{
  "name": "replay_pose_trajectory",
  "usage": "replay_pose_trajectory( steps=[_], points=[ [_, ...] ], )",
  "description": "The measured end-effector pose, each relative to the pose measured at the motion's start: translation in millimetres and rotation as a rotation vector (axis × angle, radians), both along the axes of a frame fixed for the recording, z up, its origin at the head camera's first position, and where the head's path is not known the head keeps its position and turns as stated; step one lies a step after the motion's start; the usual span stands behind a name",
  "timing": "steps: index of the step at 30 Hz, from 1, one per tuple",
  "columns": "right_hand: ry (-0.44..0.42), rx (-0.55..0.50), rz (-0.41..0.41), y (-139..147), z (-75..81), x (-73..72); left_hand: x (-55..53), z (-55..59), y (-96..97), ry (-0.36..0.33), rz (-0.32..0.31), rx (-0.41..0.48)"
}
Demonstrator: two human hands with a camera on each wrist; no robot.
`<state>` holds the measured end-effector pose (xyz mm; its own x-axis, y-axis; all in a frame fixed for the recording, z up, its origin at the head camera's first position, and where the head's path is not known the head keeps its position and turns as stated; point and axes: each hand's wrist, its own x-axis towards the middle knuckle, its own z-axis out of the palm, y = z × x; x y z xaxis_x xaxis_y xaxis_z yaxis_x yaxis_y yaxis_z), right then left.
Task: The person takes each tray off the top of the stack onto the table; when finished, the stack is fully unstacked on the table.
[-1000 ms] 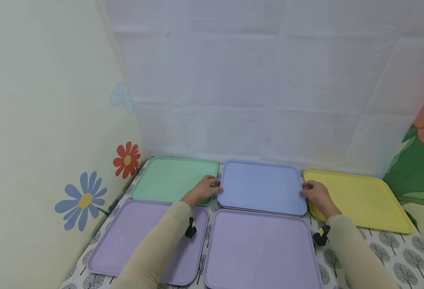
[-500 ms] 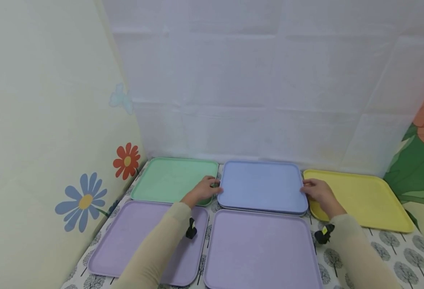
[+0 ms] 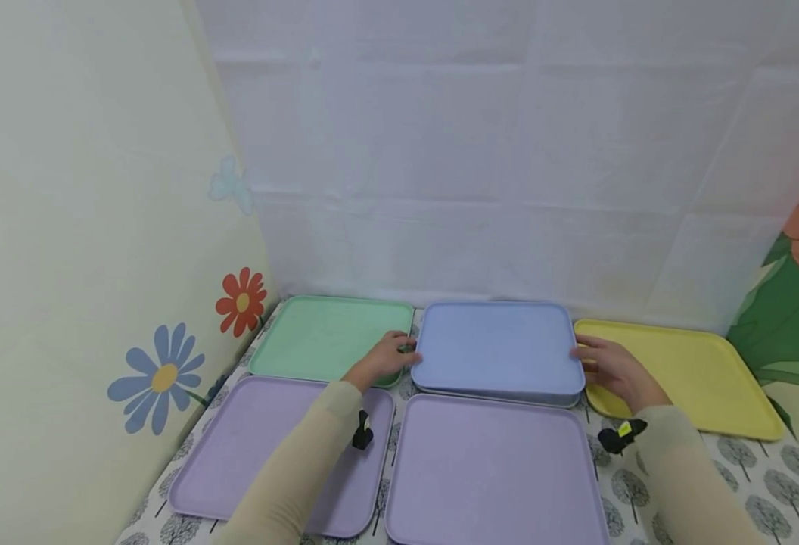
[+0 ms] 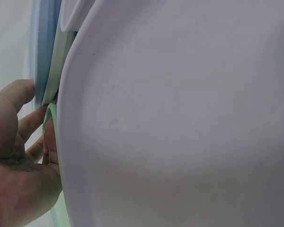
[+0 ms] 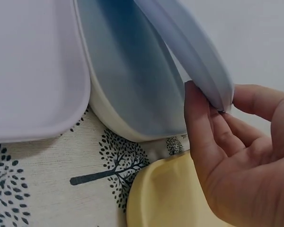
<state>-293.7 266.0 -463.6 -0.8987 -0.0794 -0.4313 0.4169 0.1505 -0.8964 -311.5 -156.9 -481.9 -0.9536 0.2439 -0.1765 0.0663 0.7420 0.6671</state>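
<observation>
A blue tray [image 3: 495, 344] lies at the back middle, its right side raised off another tray [image 5: 132, 85] beneath it. My right hand [image 3: 614, 367] holds the raised right edge, thumb on top and fingers below, as the right wrist view shows. At the opposite edge, my left hand [image 3: 382, 359] pinches the left side of the blue stack. In the left wrist view its thumb [image 4: 21, 92] touches the blue edge, while other fingers reach beside the rim of the green tray [image 3: 331, 337].
Two purple trays lie in front: the left one [image 3: 236, 454] under my left forearm, the other [image 3: 495, 469] in the middle. A yellow tray [image 3: 685, 378] sits at right, beneath my right hand. A tree-print cloth [image 3: 733, 462] covers the table; a white sheet [image 3: 440, 151] hangs behind.
The right side of the blue tray has risen, opening a gap above the tray below. My right hand has moved slightly up and right with it. My left hand has stayed in place.
</observation>
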Motion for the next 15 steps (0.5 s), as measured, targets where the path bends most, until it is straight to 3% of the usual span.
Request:
replay_pose_trajectory(
  steps=[15],
  points=[
    [0.051,0.031,0.029,1.1,5.5,4.9,1.9,-1.0,1.3,0.013,0.002,-0.013]
  ],
)
